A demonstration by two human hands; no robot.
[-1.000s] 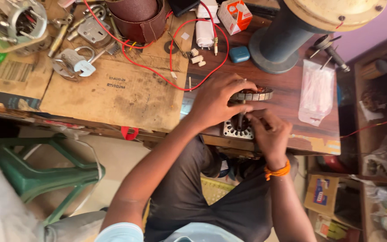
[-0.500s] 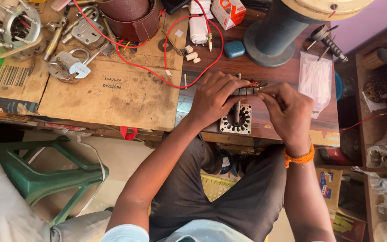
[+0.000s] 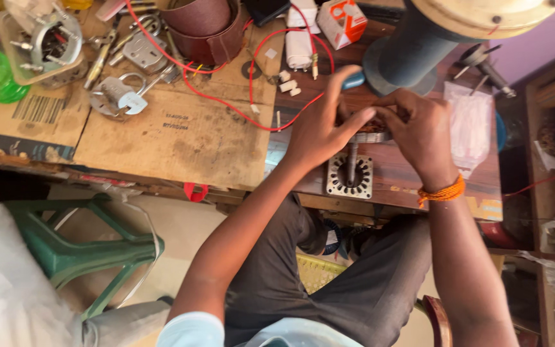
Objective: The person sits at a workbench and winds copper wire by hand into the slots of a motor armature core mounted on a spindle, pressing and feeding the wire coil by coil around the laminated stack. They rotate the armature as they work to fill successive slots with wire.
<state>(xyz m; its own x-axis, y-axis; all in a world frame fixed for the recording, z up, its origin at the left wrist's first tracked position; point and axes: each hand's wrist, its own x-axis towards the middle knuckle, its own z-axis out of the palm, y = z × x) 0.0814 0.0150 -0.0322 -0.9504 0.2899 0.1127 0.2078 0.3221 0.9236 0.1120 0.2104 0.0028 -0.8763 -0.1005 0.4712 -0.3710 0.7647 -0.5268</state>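
Both my hands are closed around a round metal motor core with copper windings (image 3: 372,132), held just above the wooden workbench (image 3: 412,183). My left hand (image 3: 319,125) grips its left side, thumb and forefinger pinching the rim, one finger sticking up. My right hand (image 3: 419,125), with an orange thread band at the wrist, covers its right side. Most of the core is hidden by my fingers. Directly below it, a slotted ring-shaped stator lamination (image 3: 349,175) with a shaft through its centre lies flat on the bench.
Brown cardboard sheet (image 3: 162,138) covers the bench's left part, with red wire (image 3: 226,96), padlock (image 3: 120,96), tape rolls (image 3: 203,26), a small orange-and-white box (image 3: 342,22). A blue-grey machine base (image 3: 406,58) stands behind my hands, a plastic bag (image 3: 470,125) to the right. Green stool (image 3: 78,247) below left.
My right hand has moved up and left from the bench edge to close on the core beside my left hand. The slotted lamination, earlier covered by my hands, now lies exposed.
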